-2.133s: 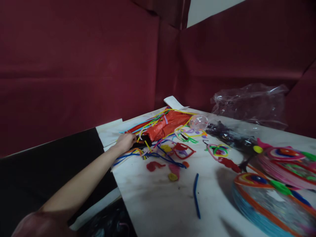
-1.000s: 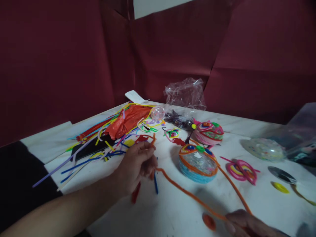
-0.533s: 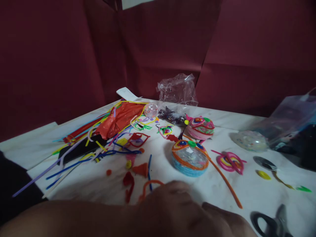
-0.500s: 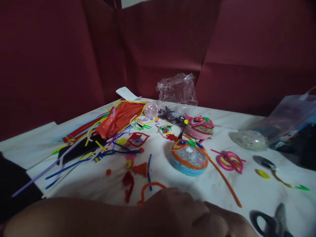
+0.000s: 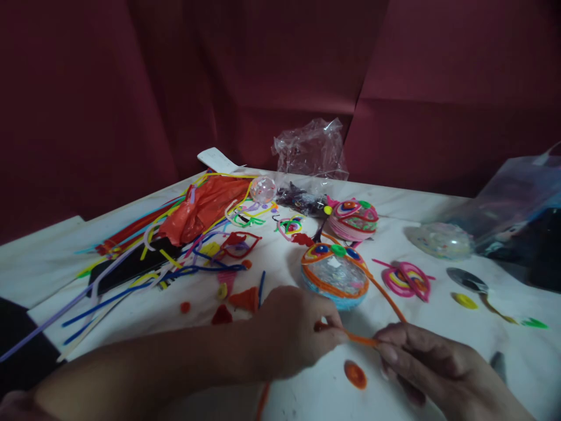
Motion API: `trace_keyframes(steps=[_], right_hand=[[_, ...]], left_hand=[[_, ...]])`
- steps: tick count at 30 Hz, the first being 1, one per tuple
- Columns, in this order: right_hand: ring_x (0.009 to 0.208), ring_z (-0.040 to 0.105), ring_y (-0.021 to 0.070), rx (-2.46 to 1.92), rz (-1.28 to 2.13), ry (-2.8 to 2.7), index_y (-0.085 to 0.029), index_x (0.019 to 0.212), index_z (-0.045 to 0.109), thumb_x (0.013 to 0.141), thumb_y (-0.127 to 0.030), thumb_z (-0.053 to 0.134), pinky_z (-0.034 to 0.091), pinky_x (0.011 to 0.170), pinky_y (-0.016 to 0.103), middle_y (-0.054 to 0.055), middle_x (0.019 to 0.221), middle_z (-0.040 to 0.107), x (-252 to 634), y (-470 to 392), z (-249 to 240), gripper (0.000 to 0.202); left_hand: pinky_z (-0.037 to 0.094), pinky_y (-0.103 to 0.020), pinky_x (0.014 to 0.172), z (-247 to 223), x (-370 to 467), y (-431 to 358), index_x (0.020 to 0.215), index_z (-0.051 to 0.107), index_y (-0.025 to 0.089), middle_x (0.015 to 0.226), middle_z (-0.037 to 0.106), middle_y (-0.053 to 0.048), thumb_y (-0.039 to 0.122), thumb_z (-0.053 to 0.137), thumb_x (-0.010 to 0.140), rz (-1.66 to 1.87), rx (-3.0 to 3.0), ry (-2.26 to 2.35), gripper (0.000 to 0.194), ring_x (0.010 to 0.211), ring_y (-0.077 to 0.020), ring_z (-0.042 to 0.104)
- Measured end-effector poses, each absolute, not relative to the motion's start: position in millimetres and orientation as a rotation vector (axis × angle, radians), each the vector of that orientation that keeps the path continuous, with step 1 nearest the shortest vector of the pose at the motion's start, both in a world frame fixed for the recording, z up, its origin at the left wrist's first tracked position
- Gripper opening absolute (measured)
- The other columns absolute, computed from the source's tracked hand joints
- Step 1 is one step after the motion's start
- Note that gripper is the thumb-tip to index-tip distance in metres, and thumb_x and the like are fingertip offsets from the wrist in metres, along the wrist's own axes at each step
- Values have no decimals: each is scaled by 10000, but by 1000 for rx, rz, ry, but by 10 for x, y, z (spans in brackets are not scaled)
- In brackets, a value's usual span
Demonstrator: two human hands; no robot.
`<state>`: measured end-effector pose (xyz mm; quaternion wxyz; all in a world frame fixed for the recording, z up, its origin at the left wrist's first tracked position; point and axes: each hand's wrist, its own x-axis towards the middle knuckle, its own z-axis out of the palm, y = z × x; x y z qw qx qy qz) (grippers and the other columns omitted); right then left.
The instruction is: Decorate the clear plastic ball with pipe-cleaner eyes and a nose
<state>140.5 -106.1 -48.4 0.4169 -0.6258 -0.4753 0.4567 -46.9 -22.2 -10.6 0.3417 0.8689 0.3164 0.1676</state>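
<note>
An orange pipe cleaner (image 5: 363, 339) stretches between my two hands, low over the table. My left hand (image 5: 302, 327) pinches one part of it, with thumb and forefinger closed. From the right, my right hand (image 5: 432, 362) grips the other part between its thumb and fingertips. Just beyond the hands sits a ball wrapped in blue and orange pipe cleaner (image 5: 339, 301), with a green top and eye-like spots. Below the strand lies a small orange-red coiled disc (image 5: 355, 375). An orange strand (image 5: 262, 402) shows beneath my left forearm; whether it joins the held piece is hidden.
A pink wrapped ball (image 5: 353, 221) stands behind. Loose pipe cleaners (image 5: 131, 289) and a red plastic bag (image 5: 208, 207) lie left. On the right are a pink coiled shape (image 5: 405, 280), a clear dome (image 5: 442, 240) and scissors (image 5: 498, 365), mostly covered by my right hand.
My left hand has risen from the bottom edge and my right hand now shows. The orange pipe cleaner is drawn out between them. The view has shifted slightly.
</note>
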Motion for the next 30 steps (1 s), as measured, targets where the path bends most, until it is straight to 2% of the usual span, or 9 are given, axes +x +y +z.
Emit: trace_keyframes(steps=[5, 9, 12, 15, 19, 22, 25, 28, 30], right_hand=[[420, 396, 97, -1522, 1166, -1116, -167, 589, 638, 636, -607, 718, 329, 400, 186, 2, 504, 509, 1524, -903, -607, 449], [397, 351, 94, -1577, 1026, -1082, -162, 543, 611, 604, -589, 740, 271, 363, 185, -10, 439, 461, 1564, -788, -682, 450], [430, 397, 111, -1526, 988, -1148, -161, 567, 629, 621, -615, 716, 317, 382, 196, 19, 501, 519, 1574, -719, -630, 465], [450, 415, 117, -1522, 952, -1179, -156, 579, 639, 621, -622, 711, 341, 396, 200, 35, 539, 542, 1566, -660, -566, 474], [412, 390, 105, -1574, 958, -1147, -152, 580, 629, 568, -598, 734, 306, 374, 194, 8, 480, 497, 1556, -590, -576, 458], [396, 377, 103, -1581, 992, -1162, -154, 524, 588, 557, -591, 731, 290, 372, 201, 2, 448, 476, 1567, -558, -611, 461], [401, 377, 104, -1579, 979, -1162, -152, 549, 590, 569, -599, 721, 283, 376, 202, 0, 449, 477, 1585, -549, -625, 466], [409, 379, 101, -1573, 979, -1172, -152, 552, 588, 577, -594, 725, 290, 384, 197, 2, 455, 489, 1585, -549, -610, 463], [403, 370, 98, -1567, 988, -1181, -153, 519, 578, 562, -602, 732, 286, 381, 195, 3, 442, 485, 1572, -547, -590, 476]], left_hand=[[219, -191, 459, -168, -413, -113, 631, 638, 163, 440, 390, 75, 230, 539, 757, 454, 2200, 895, 173, 433, -60, 361], [201, -206, 464, -238, -380, -76, 636, 611, 174, 427, 370, 78, 236, 521, 771, 529, 2256, 950, 173, 427, -63, 330], [213, -220, 471, -236, -365, -51, 616, 574, 179, 460, 404, 62, 297, 505, 804, 612, 2338, 1002, 233, 456, -79, 359], [301, -227, 523, -228, -355, -20, 597, 557, 182, 579, 494, 20, 319, 493, 820, 734, 2440, 1001, 269, 569, -113, 461], [414, -307, 706, -267, -335, 1, 606, 558, 170, 803, 551, -59, 271, 551, 767, 904, 2590, 976, 190, 808, -196, 528], [406, -403, 842, -319, -309, 13, 640, 539, 156, 1003, 555, -118, 225, 570, 734, 1016, 2644, 924, 121, 985, -260, 500], [368, -411, 947, -376, -284, 39, 668, 515, 152, 1171, 496, -165, 181, 554, 737, 1064, 2564, 861, 84, 1149, -269, 434], [379, -386, 958, -417, -261, 69, 678, 488, 163, 1223, 471, -177, 231, 603, 725, 1037, 2448, 846, 142, 1199, -259, 415], [405, -378, 937, -415, -245, 83, 769, 502, 166, 1195, 498, -165, 312, 651, 703, 1009, 2389, 854, 220, 1166, -253, 451]])
